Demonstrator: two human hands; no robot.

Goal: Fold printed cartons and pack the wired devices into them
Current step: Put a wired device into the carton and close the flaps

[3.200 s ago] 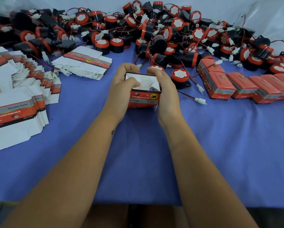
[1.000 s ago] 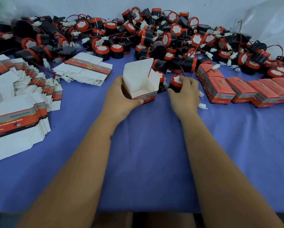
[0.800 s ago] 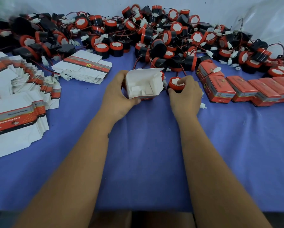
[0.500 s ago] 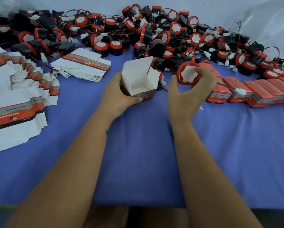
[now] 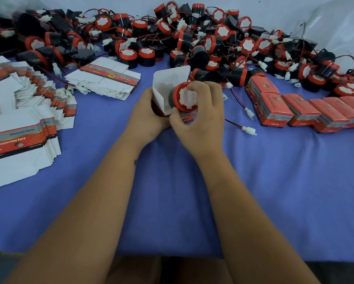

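My left hand (image 5: 145,117) grips an opened red printed carton (image 5: 168,87) with its white lid flap standing up. My right hand (image 5: 200,117) holds a round wired device (image 5: 184,99), black body with a red rim and white face, at the carton's open mouth. The device sits partly inside the carton. Its red and black wire trails right to a white connector (image 5: 248,131) on the cloth.
A big heap of wired devices (image 5: 192,37) lies along the back. Flat unfolded cartons (image 5: 18,124) are stacked at the left, a smaller pile (image 5: 106,80) behind the hands. A row of closed red cartons (image 5: 299,109) stands at the right on the purple cloth (image 5: 274,181).
My right hand picked a device from the heap's edge, lifted it and brought it left into the carton's mouth. My left hand kept holding the carton.
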